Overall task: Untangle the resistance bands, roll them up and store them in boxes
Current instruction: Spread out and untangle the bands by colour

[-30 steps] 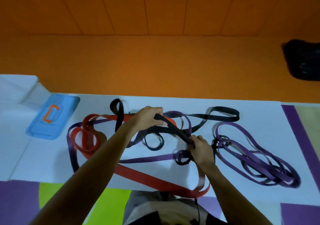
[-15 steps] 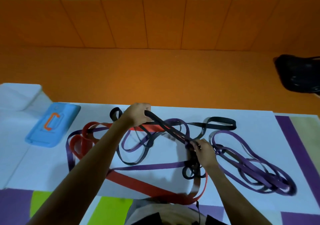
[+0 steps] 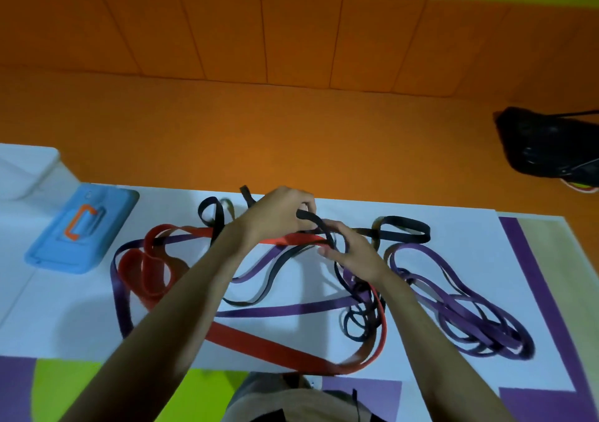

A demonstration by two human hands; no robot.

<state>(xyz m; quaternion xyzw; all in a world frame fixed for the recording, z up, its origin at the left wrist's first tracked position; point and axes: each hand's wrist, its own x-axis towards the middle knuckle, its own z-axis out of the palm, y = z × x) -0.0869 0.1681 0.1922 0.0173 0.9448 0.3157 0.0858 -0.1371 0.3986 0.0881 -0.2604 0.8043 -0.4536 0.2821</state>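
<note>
While pinching the flat black rubber band in left hand and right hand, expect limp stretch; grip beside middle tangle.

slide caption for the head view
Left hand and right hand hold a black band tangled with a red band and purple bands

Red band, purple band and black band; white sheet; blue case, orange clasp; orange floor.
</note>
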